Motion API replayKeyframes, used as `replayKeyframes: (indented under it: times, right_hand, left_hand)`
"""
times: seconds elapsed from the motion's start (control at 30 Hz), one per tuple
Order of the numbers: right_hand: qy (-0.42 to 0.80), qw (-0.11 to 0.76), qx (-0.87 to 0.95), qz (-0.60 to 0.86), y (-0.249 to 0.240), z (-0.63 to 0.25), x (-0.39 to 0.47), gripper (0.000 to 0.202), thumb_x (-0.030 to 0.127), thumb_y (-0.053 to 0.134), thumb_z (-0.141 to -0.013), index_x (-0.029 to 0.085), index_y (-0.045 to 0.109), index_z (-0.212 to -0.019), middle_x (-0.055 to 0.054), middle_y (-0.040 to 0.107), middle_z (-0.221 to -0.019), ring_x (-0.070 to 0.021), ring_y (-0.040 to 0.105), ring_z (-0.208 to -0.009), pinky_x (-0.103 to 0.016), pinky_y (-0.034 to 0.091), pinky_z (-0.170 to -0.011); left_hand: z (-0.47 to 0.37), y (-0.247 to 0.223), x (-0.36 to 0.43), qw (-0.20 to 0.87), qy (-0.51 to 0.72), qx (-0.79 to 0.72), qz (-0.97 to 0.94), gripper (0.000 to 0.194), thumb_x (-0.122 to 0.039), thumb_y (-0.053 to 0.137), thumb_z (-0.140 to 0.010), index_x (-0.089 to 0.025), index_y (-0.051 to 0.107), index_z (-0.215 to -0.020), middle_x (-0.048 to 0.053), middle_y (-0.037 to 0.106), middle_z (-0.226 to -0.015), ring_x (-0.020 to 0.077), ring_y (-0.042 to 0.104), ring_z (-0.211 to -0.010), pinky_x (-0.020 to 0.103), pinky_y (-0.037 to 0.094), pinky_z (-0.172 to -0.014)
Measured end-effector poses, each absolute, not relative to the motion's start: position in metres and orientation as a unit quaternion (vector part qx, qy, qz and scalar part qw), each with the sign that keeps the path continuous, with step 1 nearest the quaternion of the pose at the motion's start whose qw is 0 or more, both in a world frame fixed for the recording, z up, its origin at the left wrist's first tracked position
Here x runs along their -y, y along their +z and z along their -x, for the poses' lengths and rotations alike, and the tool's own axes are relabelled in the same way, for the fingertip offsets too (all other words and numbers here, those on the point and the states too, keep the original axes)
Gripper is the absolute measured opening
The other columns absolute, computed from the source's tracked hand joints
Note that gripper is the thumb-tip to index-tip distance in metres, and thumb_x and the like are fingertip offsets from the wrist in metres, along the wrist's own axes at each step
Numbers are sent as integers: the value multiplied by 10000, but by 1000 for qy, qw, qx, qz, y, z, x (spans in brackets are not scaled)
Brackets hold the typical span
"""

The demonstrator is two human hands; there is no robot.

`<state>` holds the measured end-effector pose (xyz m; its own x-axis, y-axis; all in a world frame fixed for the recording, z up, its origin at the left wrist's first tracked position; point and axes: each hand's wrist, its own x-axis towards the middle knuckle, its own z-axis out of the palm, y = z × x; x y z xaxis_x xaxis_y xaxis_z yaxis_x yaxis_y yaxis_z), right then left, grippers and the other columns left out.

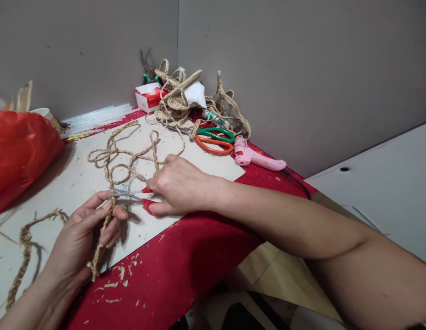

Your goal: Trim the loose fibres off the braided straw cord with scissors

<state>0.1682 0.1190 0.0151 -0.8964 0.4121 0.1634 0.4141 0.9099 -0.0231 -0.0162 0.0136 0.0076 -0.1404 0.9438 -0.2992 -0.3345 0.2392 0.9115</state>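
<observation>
A braided straw rope [106,221] hangs down from the pinched fingers of my left hand [85,224], its lower end over the board's edge. My right hand [175,185] grips small scissors [149,206] by their red handles, and the blades reach around the rope just above my left fingertips. Beyond both hands the rope continues in loose loops on the white board [199,167]. Another braided piece [26,250] lies left of my left wrist.
A red plastic bag [24,153] stands at left, near clear glue sticks [99,117]. At the back are a rope pile [175,103], green-and-orange-handled scissors [215,145] and a pink glue gun [257,158] with a black cord. Straw scraps litter the red cloth [158,275].
</observation>
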Motion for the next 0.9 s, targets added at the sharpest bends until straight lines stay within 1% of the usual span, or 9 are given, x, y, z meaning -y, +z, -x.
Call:
replayKeyframes:
  times: [0.1, 0.2, 0.33, 0.43, 0.53, 0.63, 0.73, 0.83, 0.9]
  right_hand:
    - [-2, 85, 973, 213, 14, -167, -119, 374, 468, 477, -815, 145, 657, -758, -83, 680, -676, -165, 550, -584, -364, 317, -710]
    - [7, 85, 973, 214, 13, -166, -120, 367, 464, 477, -817, 150, 659, -760, -80, 682, -675, -150, 536, -576, -348, 311, -684]
    - [16, 68, 976, 204, 13, -165, -120, 353, 426, 460, -852, 156, 669, -763, -76, 684, -680, -143, 530, -581, -320, 287, -633]
    - [13, 66, 976, 206, 14, -165, -121, 316, 395, 472, -864, 165, 676, -788, -64, 687, -700, -135, 526, -581, -306, 269, -618]
    - [18, 82, 972, 220, 16, -168, -122, 303, 384, 468, -863, 176, 672, -781, -46, 681, -691, -129, 506, -571, -296, 238, -594]
    - [38, 120, 961, 246, 19, -171, -124, 322, 402, 455, -845, 182, 662, -733, -33, 668, -665, -124, 484, -565, -291, 203, -566]
    - [49, 156, 950, 265, 21, -174, -126, 348, 456, 465, -810, 184, 645, -686, -26, 654, -640, -120, 467, -555, -285, 193, -557]
    - [50, 142, 952, 266, 20, -174, -125, 347, 480, 489, -777, 181, 641, -686, -26, 651, -630, -121, 470, -546, -282, 222, -577]
    - [48, 126, 955, 262, 19, -173, -124, 345, 481, 496, -768, 179, 653, -712, -30, 656, -638, -126, 485, -551, -287, 249, -599]
  left_hand:
    - [16, 10, -14, 599, 538, -521, -285, 189, -121, 659, -741, -183, 592, -906, 31, 641, -624, 63, 366, -356, 173, 292, -343]
    - [16, 12, -14, 613, 523, -518, -288, 124, -150, 656, -761, -190, 586, -856, 8, 610, -588, 65, 354, -360, 182, 297, -361]
    - [18, 9, -15, 618, 510, -512, -310, 60, -169, 630, -794, -188, 574, -803, -3, 588, -585, 60, 346, -372, 185, 298, -379]
    - [19, 8, -15, 617, 512, -510, -311, 54, -171, 619, -802, -188, 568, -807, -2, 584, -589, 59, 343, -375, 181, 295, -378]
    - [18, 9, -15, 618, 518, -507, -304, 61, -172, 616, -804, -192, 587, -854, -5, 573, -579, 66, 360, -378, 181, 298, -377]
    - [16, 10, -14, 609, 530, -511, -295, 114, -175, 615, -804, -187, 615, -917, -9, 557, -550, 71, 372, -375, 179, 300, -372]
    - [15, 11, -14, 599, 536, -520, -290, 247, -173, 644, -781, -179, 631, -1027, -19, 542, -508, 77, 377, -368, 175, 299, -362]
    - [15, 10, -14, 593, 538, -527, -285, 389, -159, 675, -754, -191, 608, -1136, -9, 585, -538, 79, 392, -372, 176, 323, -366]
    - [14, 9, -13, 580, 547, -532, -284, 416, -132, 695, -726, -209, 614, -1127, -2, 614, -569, 72, 404, -374, 168, 344, -371]
